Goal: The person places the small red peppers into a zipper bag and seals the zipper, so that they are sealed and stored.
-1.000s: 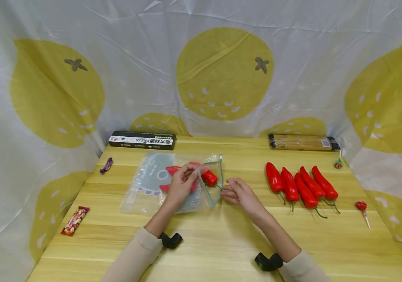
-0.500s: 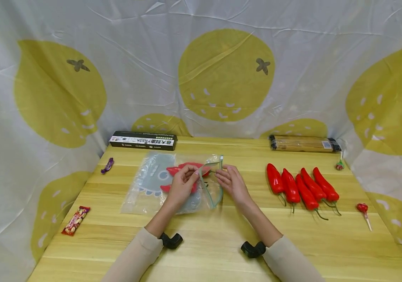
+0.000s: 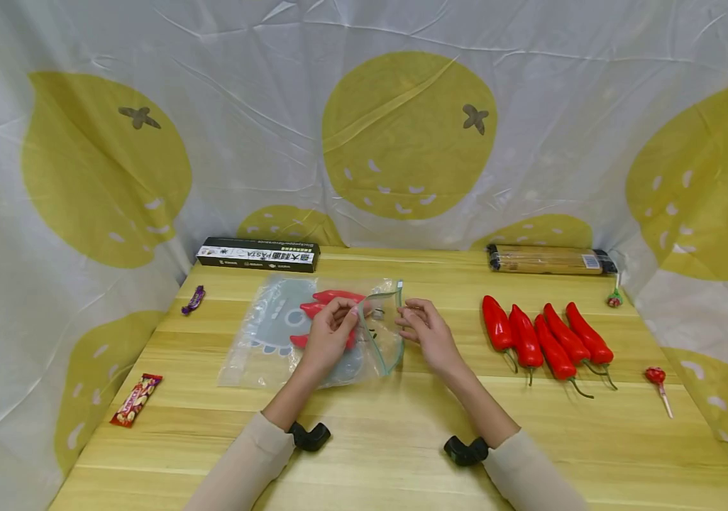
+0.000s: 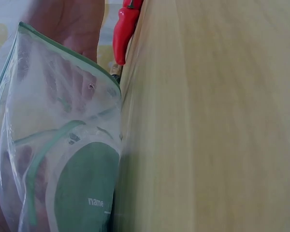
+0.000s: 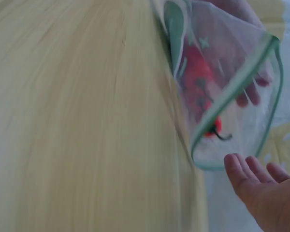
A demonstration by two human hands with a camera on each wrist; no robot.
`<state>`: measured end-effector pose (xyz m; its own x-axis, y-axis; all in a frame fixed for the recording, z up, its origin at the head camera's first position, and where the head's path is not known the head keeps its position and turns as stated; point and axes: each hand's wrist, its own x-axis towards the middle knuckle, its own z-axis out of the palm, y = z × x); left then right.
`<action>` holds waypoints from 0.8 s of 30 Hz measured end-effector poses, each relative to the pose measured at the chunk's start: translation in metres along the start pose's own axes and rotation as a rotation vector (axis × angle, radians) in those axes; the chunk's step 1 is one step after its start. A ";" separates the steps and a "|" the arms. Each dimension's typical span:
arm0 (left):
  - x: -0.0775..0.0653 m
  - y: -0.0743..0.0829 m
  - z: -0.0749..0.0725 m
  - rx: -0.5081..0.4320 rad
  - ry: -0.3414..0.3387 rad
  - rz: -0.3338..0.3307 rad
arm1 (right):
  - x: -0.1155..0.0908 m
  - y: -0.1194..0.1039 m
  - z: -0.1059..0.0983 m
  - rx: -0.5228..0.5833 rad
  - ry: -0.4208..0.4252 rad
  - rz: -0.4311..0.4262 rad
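A clear zip bag [image 3: 245, 358] with a green-edged mouth and a grey printed figure lies on the table, red chili peppers [image 3: 333, 295] showing through it. My left hand [image 3: 327, 337] pinches the upper layer near the mouth, which gapes to the right. At that mouth is my right hand [image 3: 433, 339], fingers loosely extended, holding nothing. In the right wrist view, a chili pepper [image 5: 213, 126] sits inside the bag with its stem toward the mouth, and my right fingers [image 5: 246, 169] are beside the green edge. To the right, several loose chili peppers [image 3: 526, 337] lie in a row.
A black pasta box [image 3: 258, 254] and a pack of noodles [image 3: 552, 260] lie at the back. A purple-wrapped candy [image 3: 194, 300] and a red snack bar [image 3: 137, 401] are at the left. Two lollipops lie at the right, one red [image 3: 655, 376], one green-wrapped [image 3: 614, 297].
My right hand moved up to the bag's mouth, pushed the protruding chili pepper inside by its stem, then drew back slightly. My left hand has stayed on the bag.
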<state>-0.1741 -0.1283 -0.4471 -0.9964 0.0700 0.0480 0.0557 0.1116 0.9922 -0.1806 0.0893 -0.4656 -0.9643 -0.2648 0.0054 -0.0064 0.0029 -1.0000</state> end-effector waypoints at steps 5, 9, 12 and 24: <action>0.006 -0.017 -0.001 -0.029 0.017 -0.008 | -0.017 -0.007 -0.034 -0.247 0.085 -0.043; 0.009 -0.028 -0.001 -0.044 0.024 0.005 | -0.031 -0.012 -0.060 -0.394 0.162 -0.047; 0.008 -0.030 -0.001 -0.042 0.024 0.018 | -0.040 -0.012 -0.073 -0.469 0.214 -0.022; 0.006 -0.012 -0.001 -0.064 -0.041 0.002 | -0.047 0.002 -0.112 -0.785 0.390 0.020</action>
<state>-0.1810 -0.1304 -0.4583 -0.9927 0.1112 0.0461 0.0517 0.0481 0.9975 -0.1651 0.2092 -0.4677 -0.9871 0.0902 0.1322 -0.0304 0.7051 -0.7085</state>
